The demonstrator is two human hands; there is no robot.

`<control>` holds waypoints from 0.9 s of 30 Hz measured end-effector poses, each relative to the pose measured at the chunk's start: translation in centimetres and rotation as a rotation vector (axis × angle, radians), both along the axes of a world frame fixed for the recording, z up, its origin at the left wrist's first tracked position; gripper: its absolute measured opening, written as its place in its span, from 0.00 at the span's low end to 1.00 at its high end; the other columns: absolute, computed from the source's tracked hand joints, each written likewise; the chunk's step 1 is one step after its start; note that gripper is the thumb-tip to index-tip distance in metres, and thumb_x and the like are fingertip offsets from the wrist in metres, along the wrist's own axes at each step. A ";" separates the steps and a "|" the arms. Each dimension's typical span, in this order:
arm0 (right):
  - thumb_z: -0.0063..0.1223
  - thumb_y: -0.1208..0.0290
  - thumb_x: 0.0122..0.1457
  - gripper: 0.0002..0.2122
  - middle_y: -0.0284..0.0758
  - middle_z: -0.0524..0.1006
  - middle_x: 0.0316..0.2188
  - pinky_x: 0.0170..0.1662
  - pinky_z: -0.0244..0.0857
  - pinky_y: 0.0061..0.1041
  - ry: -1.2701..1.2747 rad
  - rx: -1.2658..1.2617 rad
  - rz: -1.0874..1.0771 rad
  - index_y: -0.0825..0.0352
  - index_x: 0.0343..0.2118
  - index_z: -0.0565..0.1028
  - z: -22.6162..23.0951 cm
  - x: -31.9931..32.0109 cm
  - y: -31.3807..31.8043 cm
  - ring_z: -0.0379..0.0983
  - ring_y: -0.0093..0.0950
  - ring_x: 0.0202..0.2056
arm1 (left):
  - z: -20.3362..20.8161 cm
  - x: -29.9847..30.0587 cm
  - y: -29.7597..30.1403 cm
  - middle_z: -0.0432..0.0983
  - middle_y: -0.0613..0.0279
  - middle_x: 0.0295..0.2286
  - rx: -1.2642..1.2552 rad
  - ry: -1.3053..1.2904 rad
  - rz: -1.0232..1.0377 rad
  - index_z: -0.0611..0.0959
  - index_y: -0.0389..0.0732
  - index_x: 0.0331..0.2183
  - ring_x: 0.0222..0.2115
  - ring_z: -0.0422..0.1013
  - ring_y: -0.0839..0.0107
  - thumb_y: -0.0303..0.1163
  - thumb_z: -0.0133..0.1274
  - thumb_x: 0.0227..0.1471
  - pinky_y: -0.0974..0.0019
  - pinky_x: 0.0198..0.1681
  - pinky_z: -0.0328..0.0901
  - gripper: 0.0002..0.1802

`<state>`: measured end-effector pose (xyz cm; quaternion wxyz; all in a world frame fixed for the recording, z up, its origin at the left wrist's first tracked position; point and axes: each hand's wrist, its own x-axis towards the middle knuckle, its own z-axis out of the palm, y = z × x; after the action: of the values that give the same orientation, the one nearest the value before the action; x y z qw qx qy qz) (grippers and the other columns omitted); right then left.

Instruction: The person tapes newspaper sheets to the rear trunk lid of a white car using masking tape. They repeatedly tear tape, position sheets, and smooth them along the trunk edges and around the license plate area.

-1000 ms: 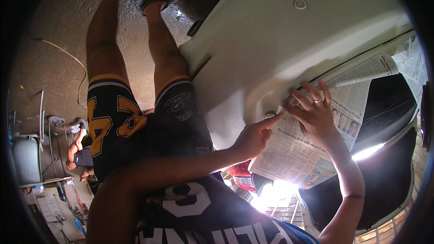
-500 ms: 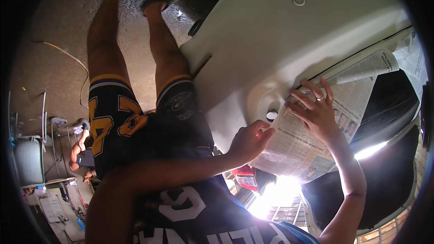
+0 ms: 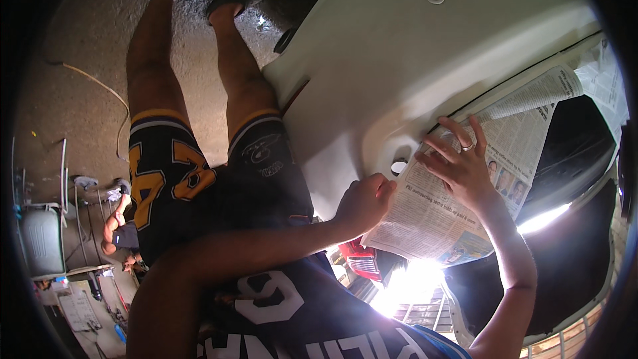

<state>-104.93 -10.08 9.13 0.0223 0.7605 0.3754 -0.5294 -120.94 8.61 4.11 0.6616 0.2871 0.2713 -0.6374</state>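
Note:
A newspaper sheet (image 3: 432, 216) lies along the edge of a pale vehicle panel (image 3: 372, 73) and partly over a dark opening. My right hand (image 3: 458, 163), a ring on one finger, is open with its fingers spread against the paper's upper part. At the sheet's left edge, my left hand (image 3: 365, 206) is closed, thumb and fingers bunched on the paper's border. The fingertips of that hand are partly hidden. A small round white knob (image 3: 399, 167) sits in a recess of the panel, between the two hands.
More newspaper (image 3: 601, 83) hangs at the far right. A red tail light (image 3: 361, 259) shows below the sheet, beside bright glare. Another person (image 3: 123, 229) is at the left, near a grey plastic chair (image 3: 43, 239). A thin hose (image 3: 100, 83) lies on the concrete floor.
My left hand has curled from a looser, thumb-out shape into a tighter closed one at the paper's edge. My right hand has shifted only slightly, still spread on the sheet.

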 end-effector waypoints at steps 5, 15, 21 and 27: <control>0.62 0.65 0.60 0.06 0.21 0.74 0.57 0.75 0.38 0.54 -0.005 -0.033 -0.015 0.50 0.39 0.83 0.4 -0.1 0.3 0.58 0.32 0.69 | -0.1 0.1 1.1 0.81 0.46 0.26 0.015 -0.113 0.069 0.82 0.37 0.36 0.28 0.81 0.56 0.40 0.54 0.66 0.58 0.35 0.71 0.15; 0.64 0.69 0.56 0.10 0.21 0.75 0.58 0.74 0.37 0.58 -0.007 -0.016 -0.071 0.47 0.40 0.85 0.6 -0.2 0.1 0.59 0.36 0.69 | -0.4 0.1 1.9 0.80 0.47 0.21 0.084 -0.257 0.082 0.82 0.38 0.34 0.24 0.80 0.49 0.38 0.54 0.65 0.51 0.31 0.73 0.13; 0.66 0.71 0.53 0.13 0.20 0.74 0.61 0.75 0.36 0.61 -0.004 -0.032 -0.082 0.45 0.40 0.84 1.0 -0.5 -0.4 0.58 0.37 0.70 | -2.1 1.2 4.2 0.81 0.49 0.23 0.100 -0.509 -0.234 0.84 0.40 0.33 0.25 0.80 0.49 0.38 0.55 0.63 0.52 0.31 0.73 0.12; 0.68 0.74 0.51 0.15 0.22 0.73 0.62 0.74 0.45 0.57 -0.036 0.007 -0.177 0.48 0.41 0.83 1.4 -1.4 -1.3 0.59 0.38 0.70 | -4.2 4.0 2.5 0.85 0.48 0.37 0.061 -0.438 0.065 0.83 0.34 0.51 0.25 0.81 0.66 0.36 0.55 0.64 0.60 0.32 0.74 0.18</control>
<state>-106.35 -11.39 10.58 -0.0205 0.8001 0.3083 -0.5141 -116.99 11.08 -0.09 0.7159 0.4296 0.1493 -0.5297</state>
